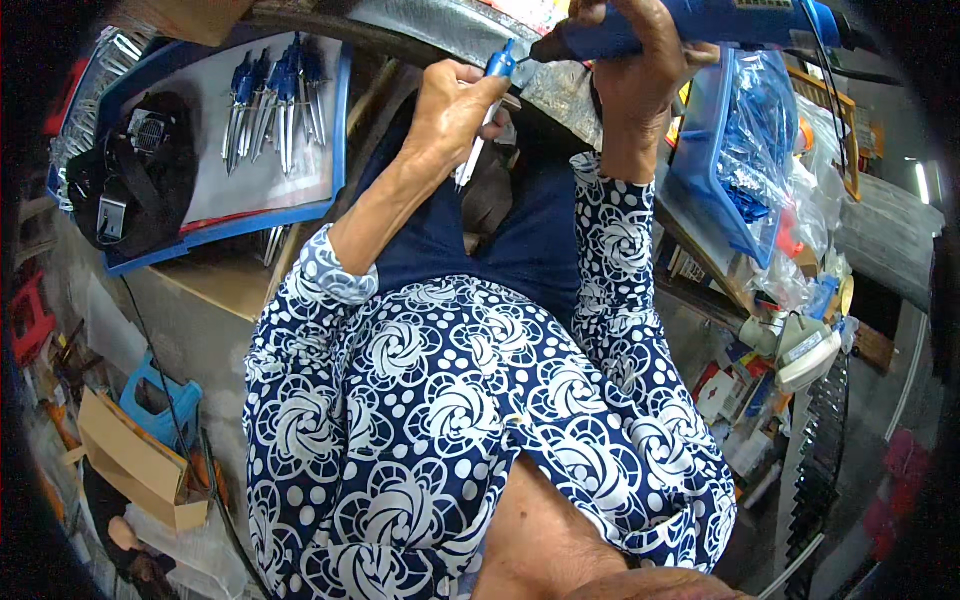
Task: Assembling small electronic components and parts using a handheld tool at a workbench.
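Observation:
My left hand [445, 115] is closed round a white-and-blue pen [498, 65], its blue end upward. White barrel tips show below my fingers; I cannot tell whether they belong to one pen or two. My right hand [645, 65] grips a blue corded electric screwdriver [625, 30] with a dark tapered nose, held level. The thin bit at its nose points left and meets or nearly meets the blue part of the pen. Just beyond both hands runs the worn grey bench edge [565, 95].
At left, a blue-rimmed tray [340, 130] holds several blue-and-white pens [285, 85] and a black bag [150, 170]. At right stands a blue bin [705, 160] with small blue parts in plastic. A cord [825, 90] hangs behind the screwdriver. A blue stool [160, 400] and open carton [135, 455] are lower left.

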The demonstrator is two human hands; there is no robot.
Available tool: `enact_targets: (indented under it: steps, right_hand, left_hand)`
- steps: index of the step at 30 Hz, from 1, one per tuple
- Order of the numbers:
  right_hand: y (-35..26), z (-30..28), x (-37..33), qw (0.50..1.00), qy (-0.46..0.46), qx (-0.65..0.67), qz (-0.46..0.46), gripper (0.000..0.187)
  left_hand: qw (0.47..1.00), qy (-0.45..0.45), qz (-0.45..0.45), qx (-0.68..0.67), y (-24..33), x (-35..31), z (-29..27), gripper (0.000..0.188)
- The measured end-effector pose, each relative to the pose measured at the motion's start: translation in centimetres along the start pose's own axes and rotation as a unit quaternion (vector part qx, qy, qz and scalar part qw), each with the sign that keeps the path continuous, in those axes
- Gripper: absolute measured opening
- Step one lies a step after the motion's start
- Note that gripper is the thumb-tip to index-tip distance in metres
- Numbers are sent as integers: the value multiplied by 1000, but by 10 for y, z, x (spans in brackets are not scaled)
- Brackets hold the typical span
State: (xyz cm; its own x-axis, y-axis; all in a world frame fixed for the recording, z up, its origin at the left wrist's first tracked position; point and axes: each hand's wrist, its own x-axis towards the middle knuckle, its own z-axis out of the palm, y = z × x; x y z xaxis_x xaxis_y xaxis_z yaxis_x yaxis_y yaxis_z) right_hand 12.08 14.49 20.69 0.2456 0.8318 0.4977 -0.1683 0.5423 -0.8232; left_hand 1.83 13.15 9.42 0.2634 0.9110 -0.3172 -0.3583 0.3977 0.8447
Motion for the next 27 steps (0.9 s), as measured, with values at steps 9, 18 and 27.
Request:
enact_targets:
  steps: [9,18,27]
  right_hand:
    - [15,-2,2,1000,-12,0,-5,19]
    - [14,-2,1,1000,-12,-12,21,18]
    - [17,-2,3,999,-32,-23,5,19]
  left_hand:
    - [1000,-26,2,13,3,-5,-5,21]
    - [999,-42,5,15,3,-4,-7,20]
    - [999,-25,-6,20,4,-4,-4,22]
